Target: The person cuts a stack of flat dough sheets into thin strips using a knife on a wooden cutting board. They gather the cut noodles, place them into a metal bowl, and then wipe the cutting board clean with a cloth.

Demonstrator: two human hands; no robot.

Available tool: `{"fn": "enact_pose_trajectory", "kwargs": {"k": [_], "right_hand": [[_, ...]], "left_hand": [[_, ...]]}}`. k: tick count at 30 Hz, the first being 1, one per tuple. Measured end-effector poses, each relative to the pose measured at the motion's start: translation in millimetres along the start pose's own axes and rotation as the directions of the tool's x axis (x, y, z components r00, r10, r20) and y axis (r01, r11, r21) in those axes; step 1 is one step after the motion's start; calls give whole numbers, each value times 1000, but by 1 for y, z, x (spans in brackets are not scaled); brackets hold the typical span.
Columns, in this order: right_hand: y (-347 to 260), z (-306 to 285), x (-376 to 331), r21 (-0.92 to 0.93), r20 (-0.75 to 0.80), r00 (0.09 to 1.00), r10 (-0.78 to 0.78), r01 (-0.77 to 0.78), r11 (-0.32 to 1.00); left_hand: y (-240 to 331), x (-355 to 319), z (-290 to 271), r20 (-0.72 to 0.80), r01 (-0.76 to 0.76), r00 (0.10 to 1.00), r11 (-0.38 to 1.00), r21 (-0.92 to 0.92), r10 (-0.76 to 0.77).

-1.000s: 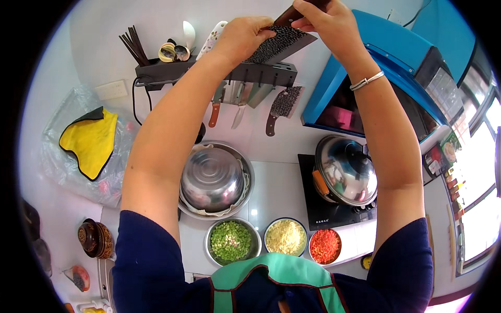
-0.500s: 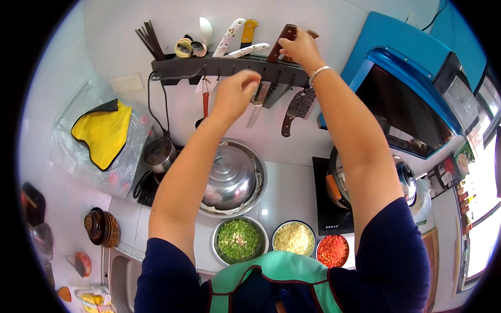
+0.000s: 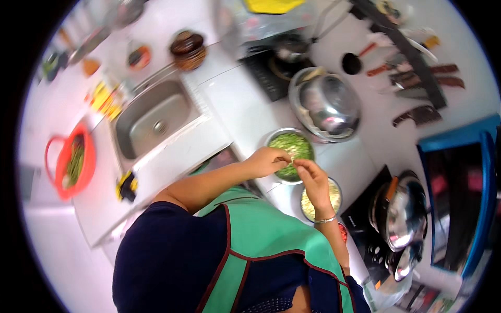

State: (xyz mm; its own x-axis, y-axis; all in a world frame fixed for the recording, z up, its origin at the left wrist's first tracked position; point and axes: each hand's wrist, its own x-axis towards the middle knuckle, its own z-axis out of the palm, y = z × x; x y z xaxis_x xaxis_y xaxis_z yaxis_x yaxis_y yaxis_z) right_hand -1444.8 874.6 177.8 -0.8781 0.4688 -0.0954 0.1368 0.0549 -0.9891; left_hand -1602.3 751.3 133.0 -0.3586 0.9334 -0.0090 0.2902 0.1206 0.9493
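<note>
Both my hands are close together over a metal bowl (image 3: 290,130) of chopped green vegetable (image 3: 300,148) with some pale bits on it. My left hand (image 3: 265,162) reaches in from the left with its fingertips pinched. Facing it, my right hand (image 3: 314,183), with a bangle on the wrist, has thumb and fingers pressed together. A tiny pale speck shows between the fingertips, too small and blurred to name. Below the right hand is a bowl of pale yellow chopped pieces (image 3: 334,196), partly covered by it. Chopped red pieces (image 3: 343,232) peek out beside the right forearm.
A large basin (image 3: 296,112) with a domed metal lid stands behind the bowls. To the left are a sink (image 3: 156,117) and a red basket (image 3: 83,169) of green vegetables. On the right, a lidded pan (image 3: 404,219) rests on a black cooktop. Knives hang from a dark rack (image 3: 417,52).
My hands have come down from the knife rack to the green vegetable bowl. My right hand has left the brown knife handles, which remain at the rack. The view has swung toward the sink.
</note>
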Motion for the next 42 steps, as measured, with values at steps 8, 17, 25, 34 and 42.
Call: {"fn": "enact_pose_trajectory", "kwargs": {"k": [8,17,25,34,42], "right_hand": [[34,182,-20,4,412,911,-2,0,1000],[49,399,-31,-143,511,852,116,-48,988],[68,477,-52,-69,390,916,97,-76,995],[42,420,-135,-71,-194,969,155,-172,983],[50,375,-302,-128,-566,824,30,-124,984]], "left_hand": [[-45,-197,-55,-405,97,914,983,158,-25],[-202,-441,-195,-695,520,703,776,355,-153],[-302,-534,-252,-632,593,734,689,417,-249],[-187,-501,-235,-419,268,890,950,158,-182],[-138,-393,-121,277,101,957,994,-36,-87]]}}
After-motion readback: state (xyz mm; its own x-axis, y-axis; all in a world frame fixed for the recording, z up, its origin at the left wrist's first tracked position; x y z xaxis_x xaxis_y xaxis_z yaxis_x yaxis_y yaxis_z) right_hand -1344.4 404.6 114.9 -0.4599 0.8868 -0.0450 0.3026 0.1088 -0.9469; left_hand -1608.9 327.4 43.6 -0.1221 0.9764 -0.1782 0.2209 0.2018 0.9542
